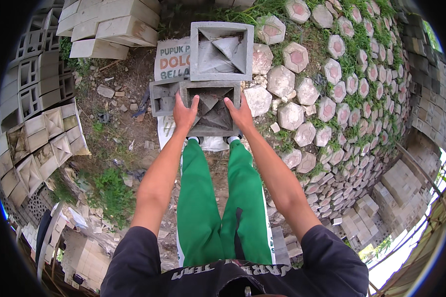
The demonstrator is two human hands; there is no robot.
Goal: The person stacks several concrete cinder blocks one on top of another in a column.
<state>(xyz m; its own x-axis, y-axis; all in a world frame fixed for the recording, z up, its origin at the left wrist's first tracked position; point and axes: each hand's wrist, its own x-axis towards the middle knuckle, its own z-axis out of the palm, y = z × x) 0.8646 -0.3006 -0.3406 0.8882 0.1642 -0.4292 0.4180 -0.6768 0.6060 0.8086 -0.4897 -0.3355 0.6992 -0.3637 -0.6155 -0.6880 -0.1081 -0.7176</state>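
My left hand (185, 114) and my right hand (240, 113) grip a square grey concrete vent block (210, 118) from its two sides. Both thumbs lie over its rim, while the other fingers are mostly hidden along the outer walls. Slanted triangular faces fill the block's hollow. Just beyond it, a lighter grey concrete block (225, 50) of similar design sits with its hollow facing up. A smaller grey block (165, 98) rests to the left, close by my left hand. Under these blocks spreads a white printed sack (170, 60), partly covered.
Hexagonal pavers (291, 116) with grass between them cover the ground on the right. Pale blocks (126, 32) are stacked at the far left, and patterned vent blocks (39, 148) stand along the left. Rubble (105, 91) and green weeds (113, 195) lie on the soil.
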